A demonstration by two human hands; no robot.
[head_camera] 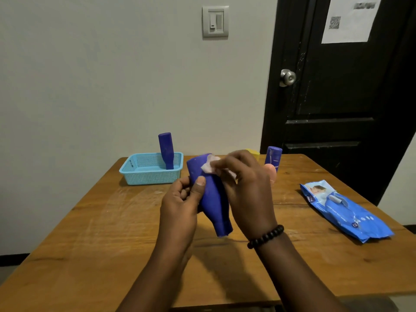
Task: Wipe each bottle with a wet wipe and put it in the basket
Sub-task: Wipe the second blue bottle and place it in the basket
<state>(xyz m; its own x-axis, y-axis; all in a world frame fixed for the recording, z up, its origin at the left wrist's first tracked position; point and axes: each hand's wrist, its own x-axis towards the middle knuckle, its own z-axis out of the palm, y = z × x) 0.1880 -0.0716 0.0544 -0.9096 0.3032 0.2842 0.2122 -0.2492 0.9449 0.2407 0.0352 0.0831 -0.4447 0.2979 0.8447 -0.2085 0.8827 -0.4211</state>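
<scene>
Wiping bottle (pixel 209 194) — apparently base-up.

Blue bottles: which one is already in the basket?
The blue bottle standing cap-down in the light blue basket at the table's far left. One other is held in both hands; another stands far right.

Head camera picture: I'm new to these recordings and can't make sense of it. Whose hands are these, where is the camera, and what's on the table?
The camera sits on a person's head, looking down at their own hands. The left hand holds a blue bottle upside down; the right hand rubs it with a wet wipe. On the wooden table stand a light blue basket with one bottle already inside, more bottles behind the hands, and the wipes pack at the right.
</scene>
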